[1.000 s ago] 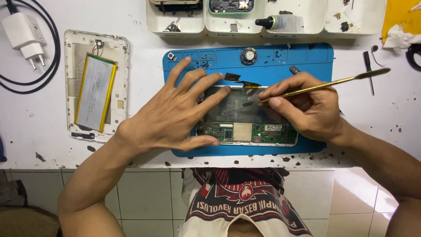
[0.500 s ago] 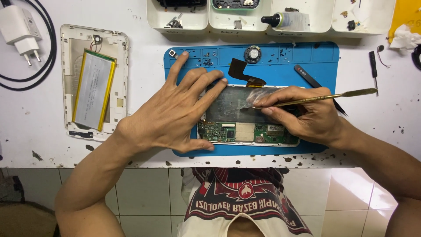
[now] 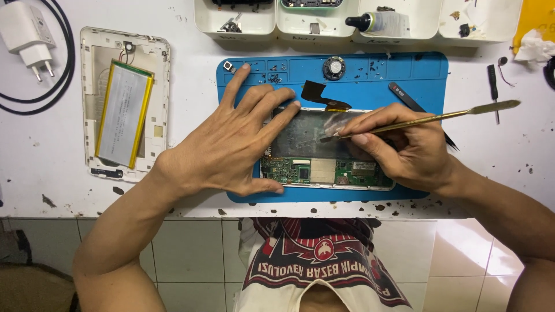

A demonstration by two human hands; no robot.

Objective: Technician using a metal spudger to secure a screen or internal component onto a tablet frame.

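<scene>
- Head view looks straight down on a white, paint-chipped worktop point(image 3: 173, 199) with a blue rubber repair mat point(image 3: 428, 75) at its middle.
- Your left hand point(image 3: 231, 144) lies flat with fingers spread, pressing the left part of an opened tablet body with a silver shield and green circuit board point(image 3: 324, 170), which sits on the mat's front half.
- Your right hand point(image 3: 404, 147) pinches a slim brass-coloured metal spudger point(image 3: 439, 117) like a pen, its flat tip touching the silver shield near the tablet's centre.
- You look to be prying or scraping at that shield; judging by this, the next move needs a shallow blade angle, light pressure, and the left hand holding firm.
- A white back cover holding a yellow-edged flat battery point(image 3: 124, 112) rests near the worktop's left edge, well apart.
</scene>
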